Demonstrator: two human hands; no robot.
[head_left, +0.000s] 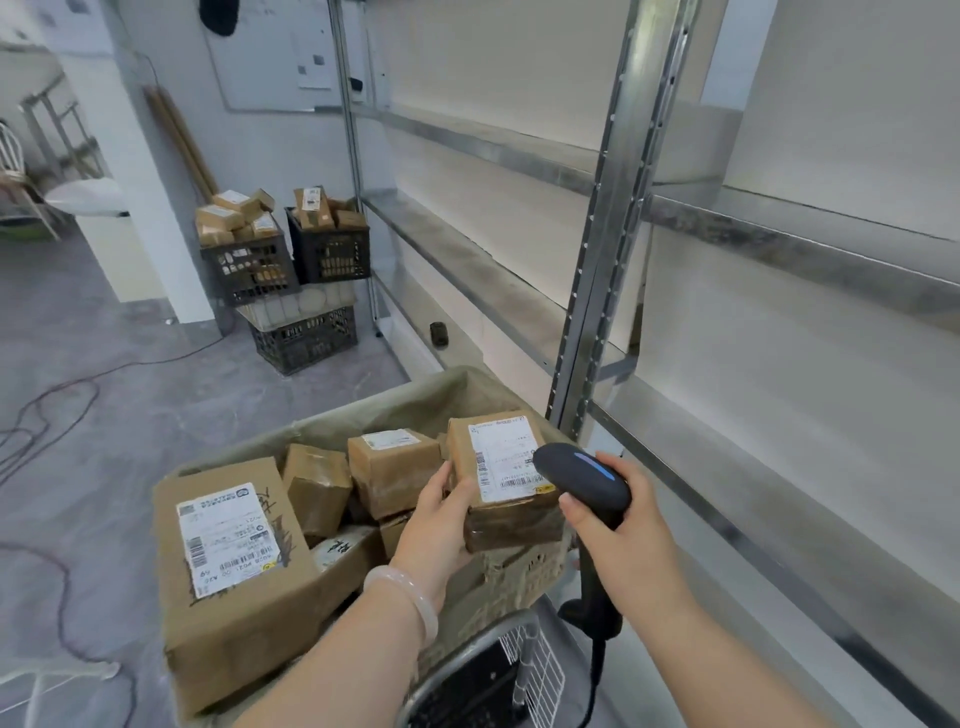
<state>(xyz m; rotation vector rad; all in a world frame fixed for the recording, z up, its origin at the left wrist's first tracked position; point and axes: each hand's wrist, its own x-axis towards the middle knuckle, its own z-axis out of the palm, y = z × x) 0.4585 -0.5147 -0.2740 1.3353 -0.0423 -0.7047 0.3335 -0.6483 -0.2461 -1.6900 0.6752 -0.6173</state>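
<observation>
My left hand (441, 525) grips a small brown cardboard parcel (498, 483) from below and at its left side, its white shipping label facing up. My right hand (618, 525) holds a black handheld barcode scanner (582, 475) by its handle, the head with a lit blue strip just right of the label. Both are above a cart lined with a tan bag (415, 400) that holds several taped parcels, among them a large box (234, 566) with a label at the left.
Metal shelving (602, 260) with bare shelves runs along the right, right next to the cart. Black crates (291, 270) stacked with parcels stand in the far corner. Cables (47, 405) lie on the grey floor at left. A wire basket (535, 670) sits at the cart's near end.
</observation>
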